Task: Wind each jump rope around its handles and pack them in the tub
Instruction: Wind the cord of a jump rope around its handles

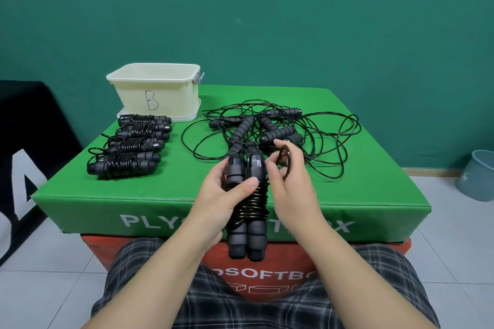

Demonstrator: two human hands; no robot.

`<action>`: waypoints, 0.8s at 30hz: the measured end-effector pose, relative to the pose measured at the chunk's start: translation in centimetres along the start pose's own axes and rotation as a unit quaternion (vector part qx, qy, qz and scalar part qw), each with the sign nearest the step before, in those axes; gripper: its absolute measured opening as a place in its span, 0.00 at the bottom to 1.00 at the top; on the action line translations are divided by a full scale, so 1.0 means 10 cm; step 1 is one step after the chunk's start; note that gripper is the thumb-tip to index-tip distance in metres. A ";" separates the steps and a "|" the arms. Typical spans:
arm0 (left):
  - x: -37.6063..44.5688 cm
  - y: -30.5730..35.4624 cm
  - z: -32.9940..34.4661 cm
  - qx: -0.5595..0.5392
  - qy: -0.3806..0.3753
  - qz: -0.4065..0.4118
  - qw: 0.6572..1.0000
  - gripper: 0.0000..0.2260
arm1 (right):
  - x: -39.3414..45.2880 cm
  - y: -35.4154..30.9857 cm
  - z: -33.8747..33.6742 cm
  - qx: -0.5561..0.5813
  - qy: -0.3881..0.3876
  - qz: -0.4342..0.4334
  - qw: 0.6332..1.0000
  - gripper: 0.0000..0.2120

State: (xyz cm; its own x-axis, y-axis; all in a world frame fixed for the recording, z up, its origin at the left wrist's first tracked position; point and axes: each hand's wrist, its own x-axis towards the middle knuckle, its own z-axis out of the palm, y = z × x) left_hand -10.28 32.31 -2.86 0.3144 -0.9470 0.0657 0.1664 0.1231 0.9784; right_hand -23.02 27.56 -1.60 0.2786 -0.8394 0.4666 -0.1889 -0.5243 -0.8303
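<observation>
My left hand [222, 200] grips a pair of black jump rope handles [247, 238] held side by side above the front edge of the green box, with black cord coiled round their middle. My right hand [290, 181] pinches a small loop of the same cord [283, 159] just right of the handles' top. A tangle of unwound black ropes [270, 133] with several handles lies behind my hands. Several wound ropes [133, 147] lie in a row at the left. The cream tub marked B [157, 91] stands at the back left; I see nothing in it.
The green padded box [160, 189] sits on a red box [267, 275]. My lap in checked shorts is below. A blue-grey bin [478, 176] stands on the tiled floor at the right, a black object at the left.
</observation>
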 end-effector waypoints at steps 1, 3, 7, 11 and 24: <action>0.00 0.02 0.00 -0.006 -0.011 -0.003 1.000 0.24 | 0.01 0.00 -0.01 0.042 -0.007 0.007 0.999 0.16; 0.01 0.07 -0.01 -0.022 -0.011 -0.007 1.000 0.22 | 0.01 -0.02 -0.04 0.124 -0.035 0.016 0.992 0.19; 0.03 0.12 -0.03 -0.050 0.024 -0.015 0.998 0.25 | 0.01 -0.03 -0.04 0.143 -0.083 0.014 0.986 0.26; 0.01 0.13 -0.04 -0.037 0.030 -0.014 0.999 0.27 | 0.00 0.00 -0.03 0.047 -0.057 -0.047 0.996 0.29; -0.04 0.08 0.03 0.077 -0.024 0.057 0.995 0.26 | 0.03 0.03 0.02 -0.087 0.063 -0.112 0.988 0.22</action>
State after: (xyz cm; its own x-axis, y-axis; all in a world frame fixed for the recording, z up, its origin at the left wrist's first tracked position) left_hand -10.55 32.67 -2.07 0.2776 -0.9432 0.1828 -0.0141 0.1863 0.9824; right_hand -22.79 27.16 -1.82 0.2134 -0.7056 0.6757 -0.2983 -0.7057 -0.6427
